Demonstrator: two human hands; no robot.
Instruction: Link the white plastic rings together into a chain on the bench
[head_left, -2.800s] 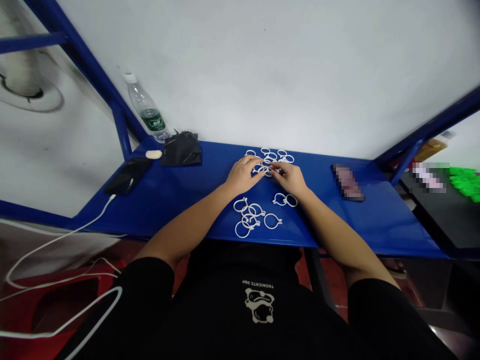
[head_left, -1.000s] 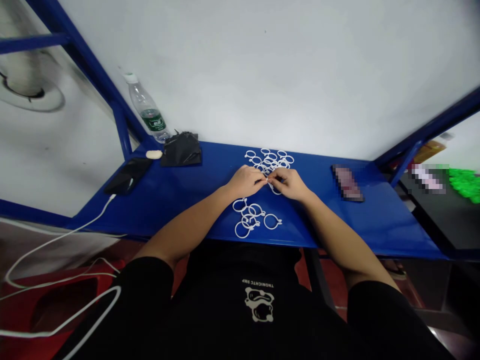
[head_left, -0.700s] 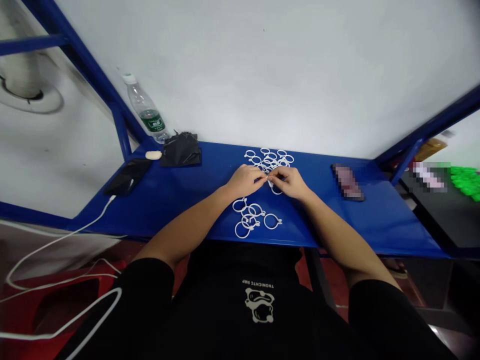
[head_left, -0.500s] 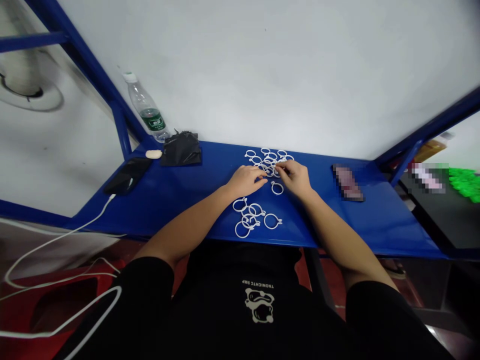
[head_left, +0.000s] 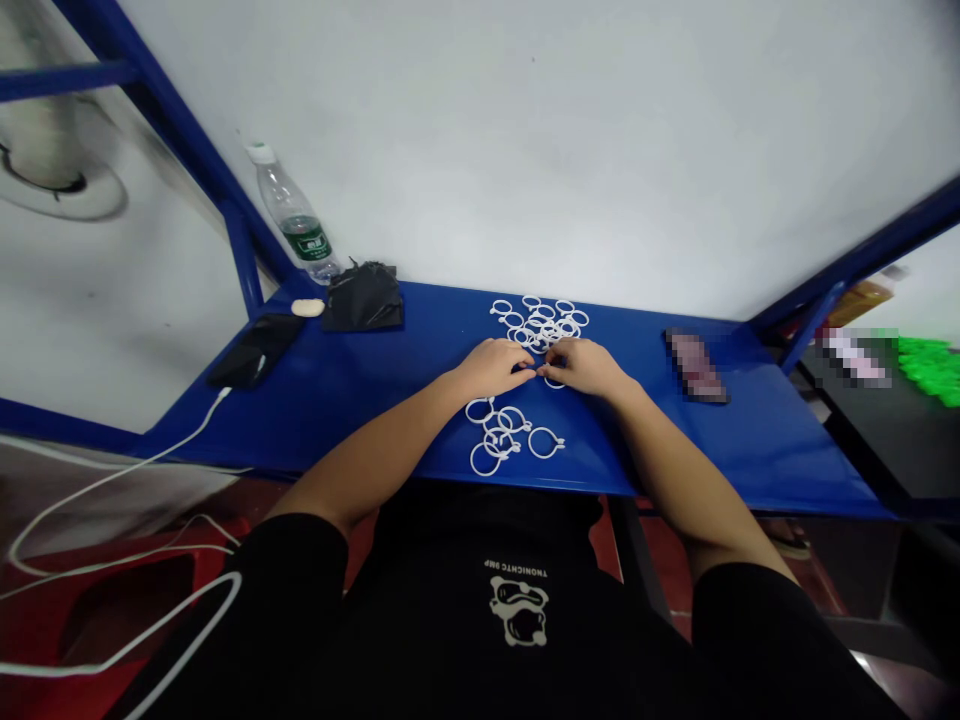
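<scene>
A person is sitting at a blue shelf set against a white wall, looking down at their own bare arms.

At the far left, a dark phone is lying on the shelf with a white cable trailing off its near edge. Just beyond it, a clear water bottle is standing upright in the far corner, with a small pale oval object and a crumpled black bag beside it.

In the middle, the left hand and the right hand are meeting fingertip to fingertip, both curled and mostly closed. They appear to be pinching one white plastic ring between them, though the grip itself is too small to make out clearly. Just beyond the fingers, a loose pile of rings is lying flat. Nearer the person, a small cluster of rings is lying close to the shelf's near edge.

Judging by this, the step in hand is working a single ring with both hands. The next move probably calls for a firm two-handed pinch and a clear spot to lay the ring down.

At the right, a blurred flat object is lying on the shelf.
</scene>
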